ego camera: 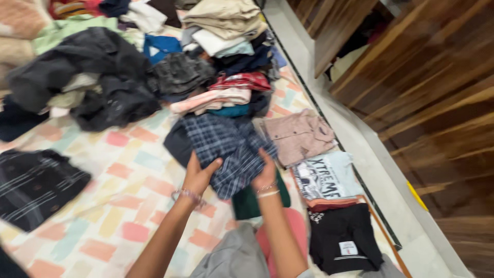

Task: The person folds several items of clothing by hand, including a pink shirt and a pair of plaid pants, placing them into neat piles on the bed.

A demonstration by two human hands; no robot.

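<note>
Under both my hands spreads the pastel sheet [118, 206], the biggest thing I see, its blocks of pink, yellow and green running away on every side. Beyond my fingertips, far up the sheet, sits a loose heap of dark clothes [87, 77], and to the right of that a tall stack of folded clothes [231, 46]. Off past my left wrist lies a black striped garment [36, 185], well apart from me. Just right of my right hand I count a folded pink shirt [298, 136], then a pale printed tee [327, 177] nearer me, then a black tee [342, 239] beside my right forearm.

Between my hands is the blue checked shirt [229, 149], resting on a dark green garment [257, 201]. My left hand [198, 175] clasps its near left edge, thumb on top. My right hand [266, 172] presses its right edge, fingers curled onto the cloth. Motion blur softens the details.
</note>
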